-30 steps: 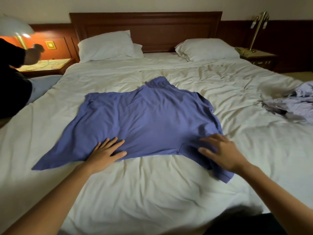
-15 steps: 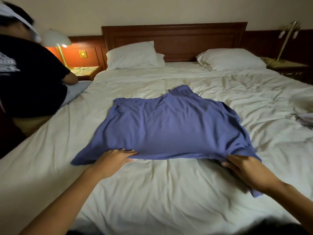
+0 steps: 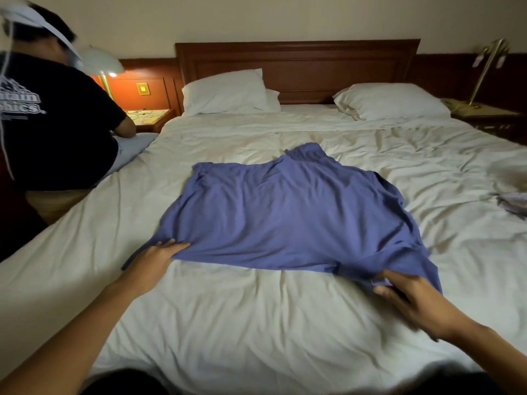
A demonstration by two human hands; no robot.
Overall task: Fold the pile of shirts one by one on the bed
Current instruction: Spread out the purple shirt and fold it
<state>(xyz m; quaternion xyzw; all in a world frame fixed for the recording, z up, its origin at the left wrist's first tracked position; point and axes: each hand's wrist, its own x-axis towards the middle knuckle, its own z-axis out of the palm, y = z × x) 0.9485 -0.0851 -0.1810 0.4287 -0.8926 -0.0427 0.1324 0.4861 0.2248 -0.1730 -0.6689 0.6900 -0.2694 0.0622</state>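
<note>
A blue-purple shirt (image 3: 288, 212) lies spread across the middle of the white bed (image 3: 256, 323), its near edge lifted slightly. My left hand (image 3: 155, 256) grips the shirt's near left corner, fingers curled into the cloth. My right hand (image 3: 410, 300) pinches the near right corner, where the fabric bunches over my fingers. A bit of the pale shirt pile (image 3: 513, 205) shows at the right edge of the bed.
Two white pillows (image 3: 228, 92) (image 3: 393, 102) lie against the wooden headboard (image 3: 296, 67). A person in a black t-shirt (image 3: 54, 129) sits at the bed's left side by a lit lamp (image 3: 105, 65). A brass lamp (image 3: 487, 69) stands on the right nightstand.
Both hands went from lying flat on the shirt to gripping its near corners. The camera turned left, bringing the seated person into view and the pile nearly out.
</note>
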